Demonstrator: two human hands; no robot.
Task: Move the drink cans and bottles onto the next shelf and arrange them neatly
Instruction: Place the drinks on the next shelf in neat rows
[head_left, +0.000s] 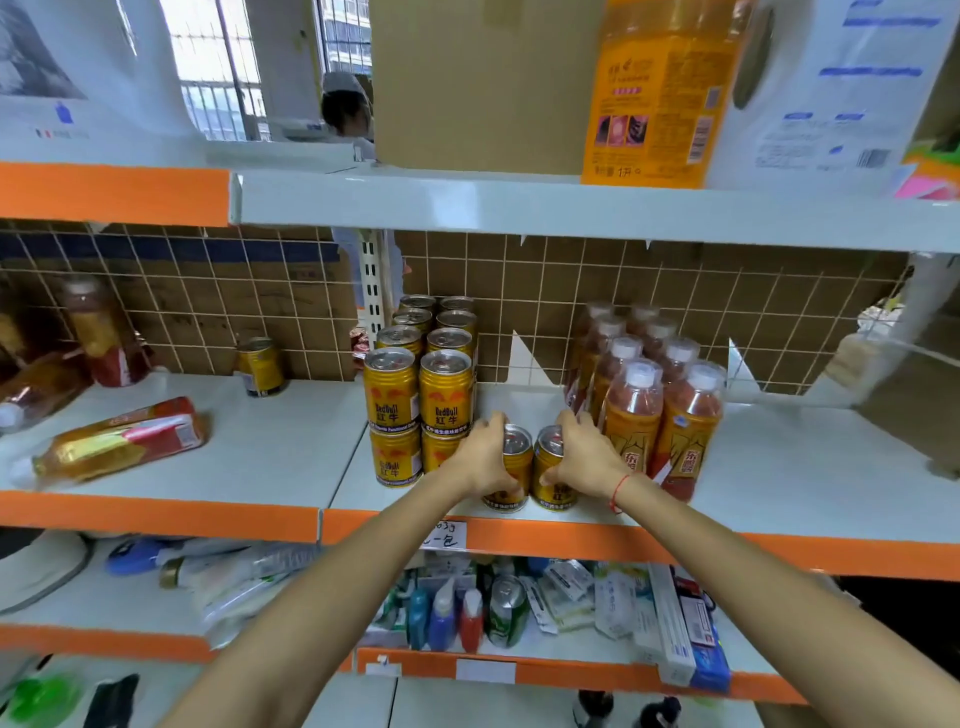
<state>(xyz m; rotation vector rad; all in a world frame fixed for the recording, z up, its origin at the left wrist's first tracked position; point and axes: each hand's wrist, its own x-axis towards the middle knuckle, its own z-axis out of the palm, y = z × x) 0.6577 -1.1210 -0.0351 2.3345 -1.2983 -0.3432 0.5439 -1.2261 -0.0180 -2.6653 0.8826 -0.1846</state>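
Note:
Two gold drink cans stand side by side at the front of the right shelf (779, 499). My left hand (480, 457) grips the left can (514, 467); my right hand (584, 454) grips the right can (553, 480). Left of them, gold cans are stacked two high in rows (418, 384). To the right, several amber bottles with white caps (649, 395) stand in two rows. On the left shelf (270, 457) a lone gold can (260, 366) stands at the back, one amber bottle (117, 441) lies on its side, and more bottles (98, 332) sit at the far left.
A wire grid backs both shelves. The shelf above holds a cardboard box (478, 83), a large orange bottle (660, 93) and white packs. The shelf below holds small bottles, a green can (506, 610) and boxes. A person (345, 111) is behind the shelving.

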